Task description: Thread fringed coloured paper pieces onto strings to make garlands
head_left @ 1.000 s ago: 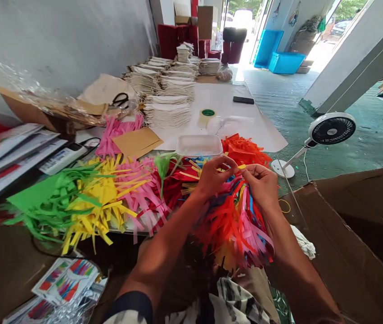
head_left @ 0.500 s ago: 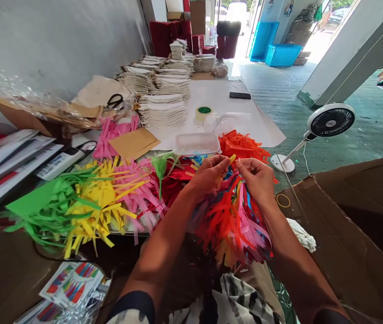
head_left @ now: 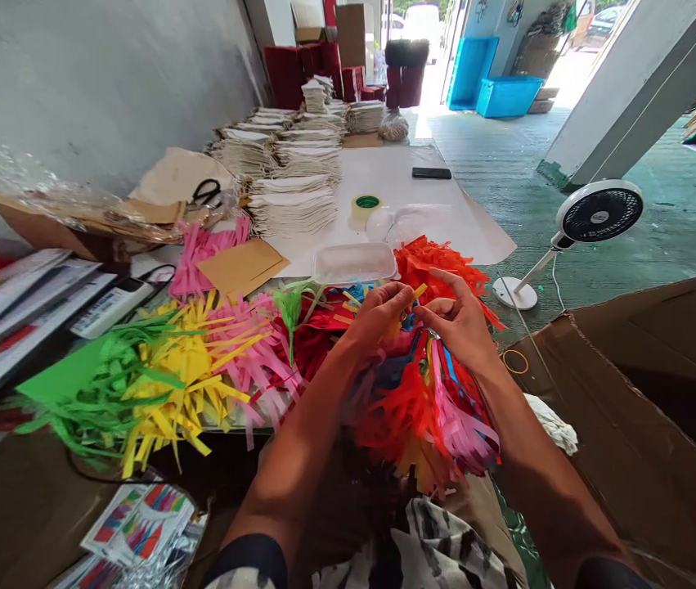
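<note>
My left hand (head_left: 384, 309) is closed, thumb and fingertips pinching a yellow paper tassel (head_left: 420, 290), whose end sticks out past the fingers. Close by on its right, my right hand (head_left: 459, 325) has its index finger raised away from the thumb; the thumb tip is near the left fingertips, and whether it touches the tassel I cannot tell. Below both hands hang red-orange tassels (head_left: 406, 413) and pink tassels (head_left: 461, 433), with some blue strips. A green tassel (head_left: 289, 315) lies left of my left forearm. Fringed yellow paper (head_left: 185, 360) and fringed green paper (head_left: 96, 368) are further left.
Beyond the hands stand a clear plastic tray (head_left: 353, 263), a tape roll (head_left: 365, 208) and paper stacks (head_left: 295, 200). A phone (head_left: 432, 173) lies farther back. A white fan (head_left: 599, 214) stands at right, behind brown cardboard (head_left: 648, 384). Scissors (head_left: 205, 193) lie near the wall.
My right index finger has lifted away from the thumb, where the two were pinched together. The left hand keeps its pinch. The view has shifted slightly.
</note>
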Demonstrator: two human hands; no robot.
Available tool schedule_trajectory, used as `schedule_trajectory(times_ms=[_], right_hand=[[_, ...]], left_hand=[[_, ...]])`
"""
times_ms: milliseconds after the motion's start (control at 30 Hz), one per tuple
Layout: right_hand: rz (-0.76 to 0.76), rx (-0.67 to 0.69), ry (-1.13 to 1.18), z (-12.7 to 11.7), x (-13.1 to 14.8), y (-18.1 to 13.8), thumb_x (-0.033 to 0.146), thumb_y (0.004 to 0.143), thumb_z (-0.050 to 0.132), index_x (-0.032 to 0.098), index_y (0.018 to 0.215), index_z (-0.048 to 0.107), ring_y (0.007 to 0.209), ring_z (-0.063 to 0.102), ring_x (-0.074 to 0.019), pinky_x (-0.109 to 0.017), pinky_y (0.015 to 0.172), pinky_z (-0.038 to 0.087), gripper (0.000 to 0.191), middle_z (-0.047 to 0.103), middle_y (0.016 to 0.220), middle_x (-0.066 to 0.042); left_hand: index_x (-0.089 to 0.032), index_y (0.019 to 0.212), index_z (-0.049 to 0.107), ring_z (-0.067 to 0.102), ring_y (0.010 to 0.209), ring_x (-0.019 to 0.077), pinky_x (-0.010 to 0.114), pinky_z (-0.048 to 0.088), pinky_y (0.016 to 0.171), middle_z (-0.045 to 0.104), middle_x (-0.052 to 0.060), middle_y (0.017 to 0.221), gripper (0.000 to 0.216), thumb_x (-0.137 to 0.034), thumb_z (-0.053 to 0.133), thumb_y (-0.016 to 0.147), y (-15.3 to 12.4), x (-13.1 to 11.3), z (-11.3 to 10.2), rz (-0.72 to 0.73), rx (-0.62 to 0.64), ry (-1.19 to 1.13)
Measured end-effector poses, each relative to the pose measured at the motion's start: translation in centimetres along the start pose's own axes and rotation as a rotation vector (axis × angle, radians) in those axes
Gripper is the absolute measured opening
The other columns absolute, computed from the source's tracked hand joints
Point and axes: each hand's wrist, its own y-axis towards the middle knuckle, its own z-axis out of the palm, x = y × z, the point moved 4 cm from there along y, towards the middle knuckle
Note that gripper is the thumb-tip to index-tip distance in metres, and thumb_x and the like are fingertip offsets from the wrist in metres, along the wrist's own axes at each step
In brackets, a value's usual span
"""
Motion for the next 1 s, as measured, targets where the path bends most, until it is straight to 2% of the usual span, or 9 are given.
schedule_trajectory(times_ms=[167, 400, 533, 600, 700, 800, 900, 1000], right_hand=[[-0.014, 0.000, 0.022, -0.2, 0.0, 0.0, 0.048, 0.081, 0.086, 0.026, 0.149, 0.050, 0.067, 0.065, -0.0158, -0.027, 0.060, 0.043, 0.080, 0.072, 0.075, 0.004], [-0.049, -0.039, -0.003, -0.4, 0.3, -0.2, 0.046, 0.084, 0.084, 0.027, 0.149, 0.050, 0.068, 0.065, -0.0162, -0.028, 0.060, 0.043, 0.076, 0.073, 0.078, 0.003], [-0.039, -0.041, -0.018, -0.4, 0.2, -0.3, 0.046, 0.084, 0.084, 0.026, 0.146, 0.054, 0.068, 0.065, -0.0165, -0.028, 0.061, 0.042, 0.072, 0.074, 0.078, 0.003], [-0.033, -0.049, -0.026, -0.5, 0.2, -0.3, 0.047, 0.083, 0.084, 0.024, 0.136, 0.061, 0.067, 0.063, -0.0158, -0.028, 0.061, 0.041, 0.062, 0.072, 0.075, 0.003], [-0.022, -0.070, -0.039, -0.6, 0.3, -0.2, 0.049, 0.084, 0.083, 0.021, 0.106, 0.073, 0.061, 0.052, -0.0119, -0.027, 0.058, 0.035, 0.037, 0.062, 0.068, 0.004], [-0.025, -0.056, -0.041, -0.7, 0.2, -0.1, 0.049, 0.082, 0.083, 0.020, 0.082, 0.072, 0.058, 0.041, -0.0095, -0.026, 0.054, 0.028, 0.031, 0.053, 0.066, 0.005], [-0.035, -0.065, -0.014, -0.7, 0.0, -0.1, 0.046, 0.084, 0.081, 0.021, 0.084, 0.072, 0.056, 0.033, -0.0092, -0.026, 0.052, 0.023, 0.026, 0.046, 0.065, 0.006], [-0.023, -0.068, 0.024, -0.6, -0.3, -0.1, 0.044, 0.086, 0.078, 0.023, 0.086, 0.073, 0.055, 0.029, -0.0095, -0.026, 0.050, 0.021, 0.022, 0.044, 0.063, 0.006]], left_hand=[[-0.016, 0.081, 0.063, 0.048, 0.065, 0.0089, 0.024, 0.037, 0.063, 0.058, -0.002, 0.073, 0.047, -0.060, 0.079, 0.083, -0.3, -0.3, 0.3, 0.023, 0.003, 0.063], [-0.018, 0.090, 0.064, 0.053, 0.064, 0.0087, 0.023, 0.040, 0.061, 0.062, -0.003, 0.076, 0.041, -0.050, 0.086, 0.079, -0.3, -0.3, 0.3, 0.064, 0.000, 0.015], [-0.018, 0.093, 0.070, 0.058, 0.071, 0.0102, 0.023, 0.045, 0.066, 0.066, -0.001, 0.080, 0.037, -0.049, 0.085, 0.080, -0.3, -0.7, 0.3, 0.144, -0.005, 0.109], [-0.018, 0.087, 0.071, 0.060, 0.076, 0.0118, 0.024, 0.047, 0.071, 0.068, 0.000, 0.082, 0.035, -0.050, 0.083, 0.082, -0.4, -1.0, 0.4, 0.209, -0.037, 0.178], [-0.019, 0.088, 0.073, 0.058, 0.073, 0.0113, 0.023, 0.045, 0.068, 0.067, 0.000, 0.081, 0.031, -0.049, 0.078, 0.087, -0.7, -1.2, 0.6, 0.284, -0.109, 0.284], [-0.020, 0.090, 0.075, 0.055, 0.069, 0.0103, 0.023, 0.042, 0.063, 0.068, -0.001, 0.081, 0.028, -0.048, 0.074, 0.092, -1.0, -1.4, 1.0, 0.344, -0.132, 0.385], [-0.021, 0.107, 0.074, 0.057, 0.068, 0.0107, 0.023, 0.044, 0.065, 0.066, -0.002, 0.078, 0.029, -0.048, 0.071, 0.096, -1.1, -1.2, 1.2, 0.359, -0.083, 0.395], [-0.021, 0.122, 0.069, 0.060, 0.069, 0.0116, 0.024, 0.047, 0.066, 0.066, -0.001, 0.079, 0.041, -0.052, 0.070, 0.096, -0.9, -0.8, 1.2, 0.314, 0.009, 0.293]])
